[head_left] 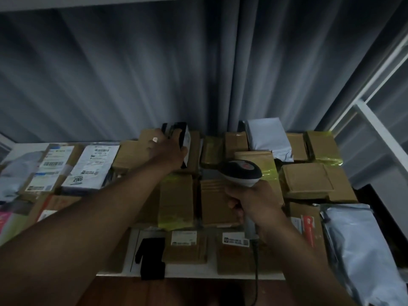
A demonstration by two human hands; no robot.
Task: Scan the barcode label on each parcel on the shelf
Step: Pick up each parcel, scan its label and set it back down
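Note:
My left hand (167, 151) reaches to the back of the shelf and grips a small black parcel (176, 131) with a white label on its side, tilted up on its edge. My right hand (249, 204) holds the handle of a grey and black barcode scanner (241, 172); its head points left toward the middle of the shelf. The scanner's cable (256, 272) hangs down past the shelf edge. Several brown cardboard parcels (176, 202) lie flat across the shelf, some bound with yellow tape (269, 173).
Labelled parcels (90, 166) lie at the left, grey poly mailers at the back (267, 138) and at the right front (357, 244). A black object (152, 255) rests on the white shelf edge (198, 274). A grey curtain (154, 74) hangs behind. White shelf uprights (375, 120) stand to the right.

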